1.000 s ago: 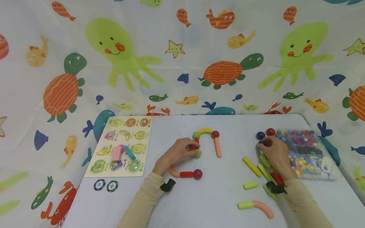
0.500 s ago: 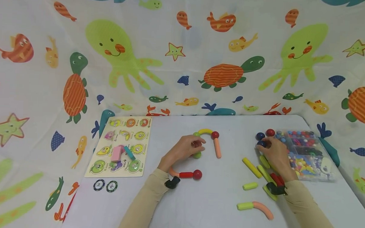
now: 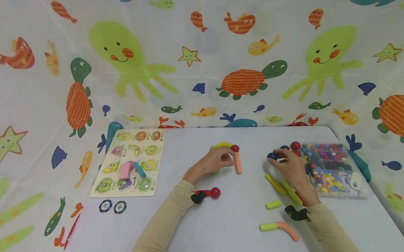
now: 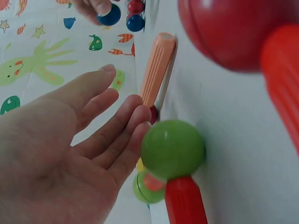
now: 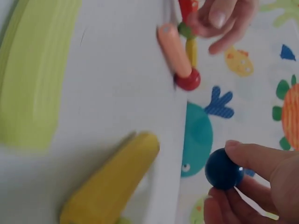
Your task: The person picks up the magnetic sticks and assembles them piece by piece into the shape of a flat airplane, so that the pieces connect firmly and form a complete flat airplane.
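My right hand (image 3: 290, 168) pinches a dark blue ball (image 5: 222, 169) between thumb and fingers, raised off the table in front of the bead box. Toward the middle, my left hand (image 3: 214, 163) reaches with relaxed, parted fingers and holds nothing; its fingertips are close to a peach stick (image 3: 238, 164). That stick joins a red ball (image 3: 235, 148) and a yellow curved stick (image 3: 224, 144) in a chain of building pieces. In the left wrist view, a green ball (image 4: 173, 149) on a red stick (image 4: 185, 203) lies beside the fingers. The left hand hides part of the chain.
A clear divided bead box (image 3: 336, 196) stands at the right, with a red ball (image 3: 295, 145) beside it. Loose yellow (image 3: 275, 184) and lime sticks (image 3: 273, 205) lie before it. A fruit puzzle board (image 3: 153, 189) and round chips (image 3: 120, 207) lie left.
My left hand has moved right, off the green ball toward the peach stick. My right hand has lifted the blue ball away from the other balls, leftward.
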The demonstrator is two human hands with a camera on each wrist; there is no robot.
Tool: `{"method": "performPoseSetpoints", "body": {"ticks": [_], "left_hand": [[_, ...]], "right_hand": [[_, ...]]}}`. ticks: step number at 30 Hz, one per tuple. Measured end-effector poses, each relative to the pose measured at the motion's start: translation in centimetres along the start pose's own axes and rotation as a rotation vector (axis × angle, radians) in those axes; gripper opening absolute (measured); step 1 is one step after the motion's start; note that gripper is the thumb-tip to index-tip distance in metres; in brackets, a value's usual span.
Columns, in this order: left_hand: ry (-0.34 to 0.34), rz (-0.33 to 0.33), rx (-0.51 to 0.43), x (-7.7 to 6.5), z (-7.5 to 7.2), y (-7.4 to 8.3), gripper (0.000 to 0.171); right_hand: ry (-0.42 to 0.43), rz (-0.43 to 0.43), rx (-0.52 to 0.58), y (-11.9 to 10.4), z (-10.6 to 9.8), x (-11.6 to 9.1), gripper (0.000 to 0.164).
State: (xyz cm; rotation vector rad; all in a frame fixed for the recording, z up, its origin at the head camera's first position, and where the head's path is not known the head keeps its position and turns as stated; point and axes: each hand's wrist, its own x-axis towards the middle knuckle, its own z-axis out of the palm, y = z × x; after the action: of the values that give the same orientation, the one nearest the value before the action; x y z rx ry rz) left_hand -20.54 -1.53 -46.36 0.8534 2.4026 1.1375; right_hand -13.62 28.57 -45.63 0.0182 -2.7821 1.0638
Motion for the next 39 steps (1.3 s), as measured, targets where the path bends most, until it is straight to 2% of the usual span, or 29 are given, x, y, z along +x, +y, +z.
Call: {"method": "performPoseSetpoints", "body": {"ticks": [9,15,20,26,33,39], "left_hand": [[-0.063,-0.032,0.058,1.4,1.1,0.6,0.039],[-0.109,-0.048,0.089,1.7,1.8,0.4,0.039],[-0.142,-0.025,0.145,1.9,2.2,0.4,0.037],[-0.123,0.012,0.154,2.0,2.3,0.6,0.030],[-0.109,0.005,0.137,1.7,2.1,0.7,0.030],[-0.105,0.015,0.119,1.7,2.0,0.6,0.030]], "right_hand": [[-0.078,0.033,0.086,-1.5,1.7,-1.1,0.045],[-0.125,0.034,0.111,-2.0,2.8,-1.9,0.043],[-0.159,0.036,0.121,-2.4,3.7,-2.4,0.043],[-0.207,0.028,0.142,-2.6,4.6,-2.8,0.039],[-0.264,0.006,0.165,-3.6,5.7,-3.0,0.039],[-0.295,0.047,0.163,-4.2,6.5,-3.1,0.038]]}}
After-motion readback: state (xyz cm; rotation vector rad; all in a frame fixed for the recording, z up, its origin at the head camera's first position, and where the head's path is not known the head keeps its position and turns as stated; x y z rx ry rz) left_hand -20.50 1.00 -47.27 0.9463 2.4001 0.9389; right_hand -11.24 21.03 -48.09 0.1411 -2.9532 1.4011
